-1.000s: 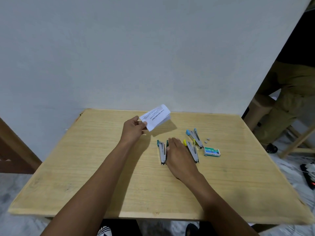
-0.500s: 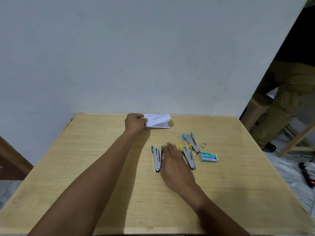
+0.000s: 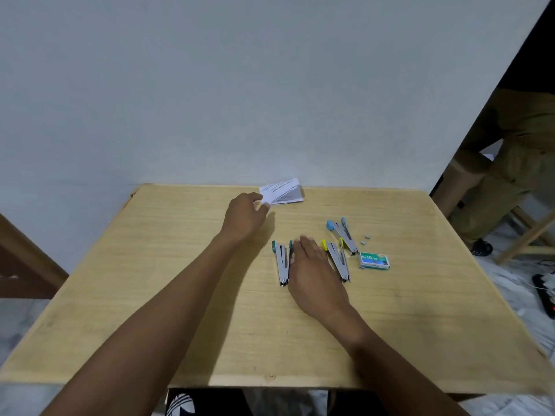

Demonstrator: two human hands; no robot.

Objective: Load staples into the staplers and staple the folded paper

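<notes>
A folded white paper (image 3: 282, 192) with printed lines lies at the far edge of the wooden table (image 3: 180, 295), against the wall. My left hand (image 3: 244, 216) hovers just in front of it, fingers loosely apart, holding nothing. Three staplers lie opened out in the middle: a green one (image 3: 282, 262), a yellow one (image 3: 338, 259) and a blue one (image 3: 342, 234). My right hand (image 3: 312, 274) rests flat on the table between the green and yellow staplers, touching the green one's side. A green staple box (image 3: 374, 261) sits right of the yellow stapler.
Two small loose staple strips (image 3: 365, 239) lie near the blue stapler. A person in olive trousers (image 3: 510, 163) sits on a wooden stool at the right, beyond the table's edge. A plain wall stands right behind the table.
My left hand carried the folded paper down to the table's far edge, set it there and let go. My right hand stayed flat between the staplers.
</notes>
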